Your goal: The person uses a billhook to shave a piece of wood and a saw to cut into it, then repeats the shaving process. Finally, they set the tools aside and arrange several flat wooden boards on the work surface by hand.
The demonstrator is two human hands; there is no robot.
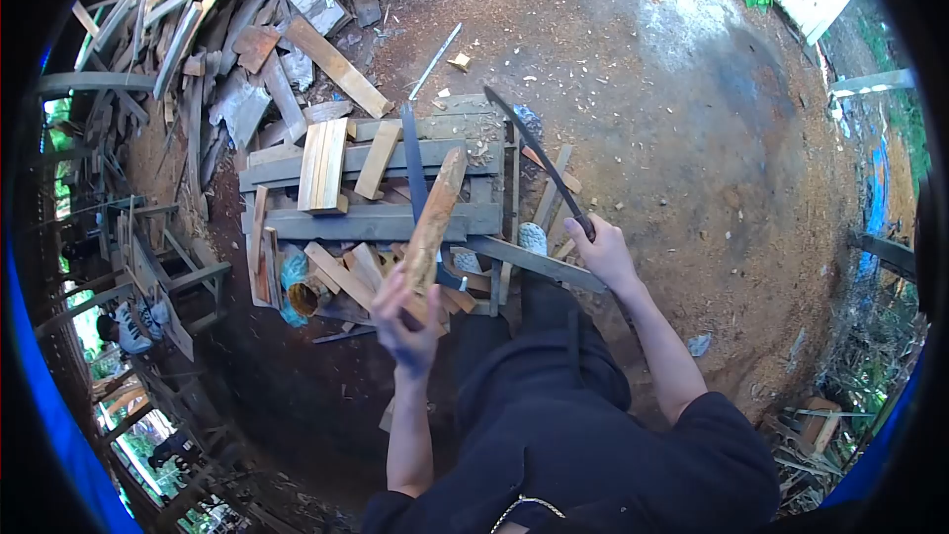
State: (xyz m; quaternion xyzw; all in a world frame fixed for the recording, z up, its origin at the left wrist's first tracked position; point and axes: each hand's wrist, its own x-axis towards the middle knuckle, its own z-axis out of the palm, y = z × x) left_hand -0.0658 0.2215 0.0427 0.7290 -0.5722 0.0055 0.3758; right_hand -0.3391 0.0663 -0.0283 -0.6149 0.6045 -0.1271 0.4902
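My left hand (403, 324) is closed around the lower end of a rough wood piece (437, 208), which slants up and away over the bench. In my right hand (605, 257) is the dark handle of a machete (539, 153). Its long, thin blade points up and to the left, apart from the wood. Behind the wood piece, a long dark-blue blade (413, 153), apparently a saw, lies across the slatted bench (366, 224); part of it is hidden. Pale cut blocks (323, 166) lie side by side on the slats, with another short board (378, 158) beside them.
A large heap of scrap boards (287, 104) fills the upper left. Offcuts (341, 277) and a blue plastic bag (295, 287) are at the bench's near side. A thin strip (435, 61) lies on the chip-strewn dirt floor (712, 198). Wooden framing (168, 267) stands at left.
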